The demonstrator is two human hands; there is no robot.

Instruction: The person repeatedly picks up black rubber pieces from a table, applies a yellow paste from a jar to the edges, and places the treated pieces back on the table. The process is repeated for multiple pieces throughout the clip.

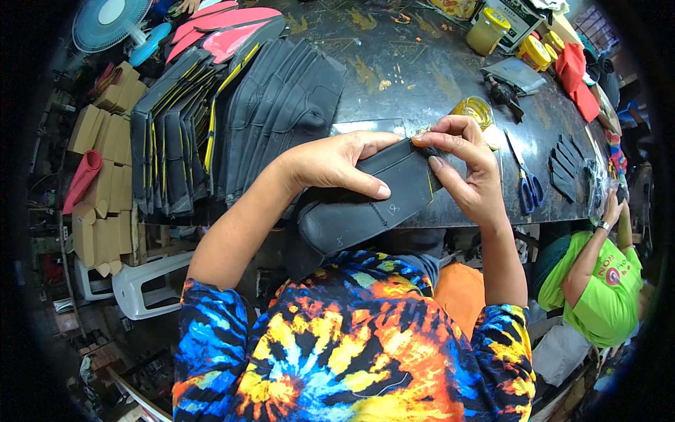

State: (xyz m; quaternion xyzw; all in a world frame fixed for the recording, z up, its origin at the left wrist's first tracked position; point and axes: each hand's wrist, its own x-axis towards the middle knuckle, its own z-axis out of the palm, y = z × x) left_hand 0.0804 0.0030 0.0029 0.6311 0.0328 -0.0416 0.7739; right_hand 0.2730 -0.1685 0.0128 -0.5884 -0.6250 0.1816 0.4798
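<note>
- Table: runs beyond both hands, dark and stained. My guess: residue could mark the work if it gets set down there.
- Panel stack: black, left of the left hand, just beyond that forearm. I'd watch the elbow; a wide swing could shift it.
- Black panel: the work itself, between both hands, near end apparently past the table edge. Left hand clamps it, thumb on top; right hand pinches at its far corner. If the left thumb relaxes, I'd expect the loose end to sag and twist that corner.
- Scissors: right of the right hand, blades pointing away. A careless sideways reach could meet metal.
- Yellow container: just beyond the right fingers, seemingly open. Knuckles could tip it, I think.
- Amber bit: at the right fingertips, can't tell what. If sticky, it may smear.
</note>
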